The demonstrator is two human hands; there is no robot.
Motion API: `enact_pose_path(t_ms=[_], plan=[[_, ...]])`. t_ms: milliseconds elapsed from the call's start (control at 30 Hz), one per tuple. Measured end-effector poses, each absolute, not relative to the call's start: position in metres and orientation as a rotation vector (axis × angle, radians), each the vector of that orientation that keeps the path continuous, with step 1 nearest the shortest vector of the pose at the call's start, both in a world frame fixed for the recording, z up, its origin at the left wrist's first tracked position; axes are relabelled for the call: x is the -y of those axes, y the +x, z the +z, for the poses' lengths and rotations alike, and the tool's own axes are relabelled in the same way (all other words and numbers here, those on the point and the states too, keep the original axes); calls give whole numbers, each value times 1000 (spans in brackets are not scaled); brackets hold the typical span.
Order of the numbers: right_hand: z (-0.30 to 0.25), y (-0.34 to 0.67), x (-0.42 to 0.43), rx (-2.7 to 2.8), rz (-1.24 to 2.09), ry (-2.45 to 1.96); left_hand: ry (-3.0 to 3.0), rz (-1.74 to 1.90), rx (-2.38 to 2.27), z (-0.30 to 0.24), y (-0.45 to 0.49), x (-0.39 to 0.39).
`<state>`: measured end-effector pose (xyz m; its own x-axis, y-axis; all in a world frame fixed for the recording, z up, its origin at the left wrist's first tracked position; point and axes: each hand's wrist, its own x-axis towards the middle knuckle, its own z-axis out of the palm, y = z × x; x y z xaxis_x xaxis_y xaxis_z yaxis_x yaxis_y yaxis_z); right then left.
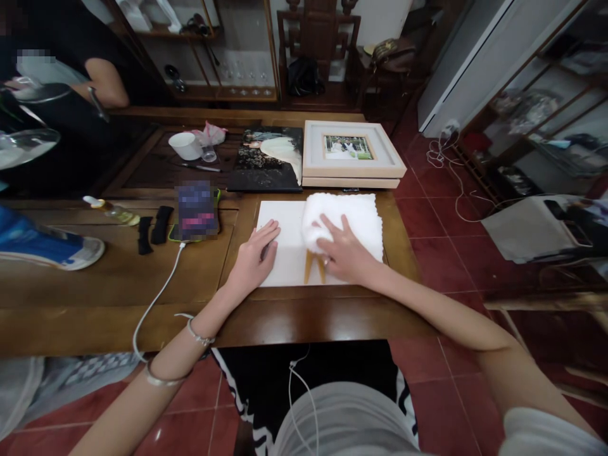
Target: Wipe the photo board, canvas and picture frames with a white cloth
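Observation:
My left hand (256, 256) lies with fingers stretched out at the left edge of a white board (285, 253) on the wooden table. Its palm side faces down, and nothing shows in its grip. Over the board's right half lies a fluffy white cloth (363, 218) with a scalloped edge, bunched up at its left side. My right hand (344, 247) rests on this cloth with its fingers spread. A tan, V-shaped strip (308, 267) sticks out from under the bunched part beside my right hand; what it belongs to is hidden.
Behind the board are stacked pale picture frames (351, 171) and a dark photo panel (270, 168). Leftward are a phone (196, 212) on a white cable, black straps (145, 235), a dropper bottle (114, 210) and a white cup (185, 145). Another person (107, 82) is at far left.

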<state>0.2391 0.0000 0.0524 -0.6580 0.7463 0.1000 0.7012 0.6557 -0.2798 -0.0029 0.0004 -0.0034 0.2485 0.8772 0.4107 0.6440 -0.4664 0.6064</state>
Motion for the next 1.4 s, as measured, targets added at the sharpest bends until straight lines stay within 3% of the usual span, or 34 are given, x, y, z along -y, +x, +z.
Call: enact_pose_path(t_ms=[267,733,933,1133,1267,1400], plan=[[64,247,79,2872,417,-860,2208,1037,-1390,-5,-3,-2],[54,224,-48,2609,310,-1160,2196,1030,-1415,-3,-1,-2],[50,208,22,2831,119,-1015,2214,1003,-1410,-1,-1,-1],[63,216,77,2951,180,-781,2203,1022,-1395,-3,-2,-2],[66,227,44,2889,328,-825,2201,1023,-1398,-4,-1,-2],[64,228,-11,2786,267,-1042,2192,1027,-1410,-3,0,-2]])
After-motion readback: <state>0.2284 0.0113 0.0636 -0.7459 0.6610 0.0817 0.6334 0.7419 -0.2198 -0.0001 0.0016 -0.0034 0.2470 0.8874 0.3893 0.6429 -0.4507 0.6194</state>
